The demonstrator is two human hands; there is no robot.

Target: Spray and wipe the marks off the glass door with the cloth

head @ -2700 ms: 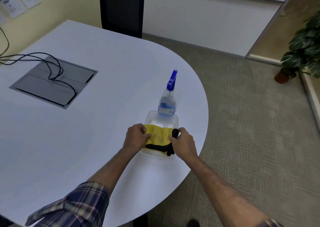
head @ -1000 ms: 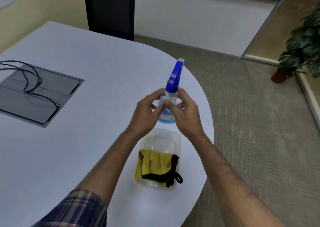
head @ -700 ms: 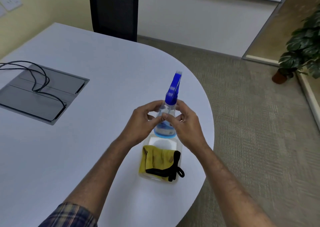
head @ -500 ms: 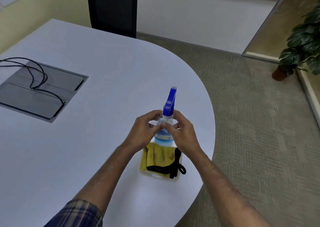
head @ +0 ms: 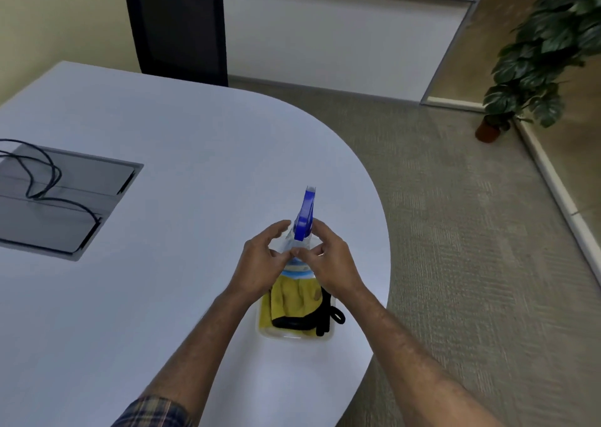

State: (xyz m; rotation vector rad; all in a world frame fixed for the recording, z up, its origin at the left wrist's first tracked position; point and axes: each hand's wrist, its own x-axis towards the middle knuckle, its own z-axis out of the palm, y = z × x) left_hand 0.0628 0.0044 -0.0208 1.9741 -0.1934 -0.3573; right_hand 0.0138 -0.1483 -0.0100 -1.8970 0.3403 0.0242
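A clear spray bottle [head: 297,265] with a blue trigger head [head: 305,213] stands upright in a clear plastic tub [head: 294,335] near the white table's right edge. My left hand [head: 260,265] and my right hand [head: 328,264] both wrap its neck and shoulders, thumbs meeting at the front. A folded yellow cloth [head: 292,299] with black trim lies in the near half of the tub, just below my wrists. The bottle's base is hidden behind my hands. No glass door is clearly in view.
The white table [head: 162,166] curves round to the right, with carpet floor [head: 455,231] beyond. A grey cable hatch [head: 74,205] with black cables sits at the left. A black chair [head: 177,26] stands at the far side. A potted plant [head: 536,55] is far right.
Both hands let go of the cloth in the tub, took hold of the spray bottle, lifted it and lowered it toward the tub's far end beside the cloth.
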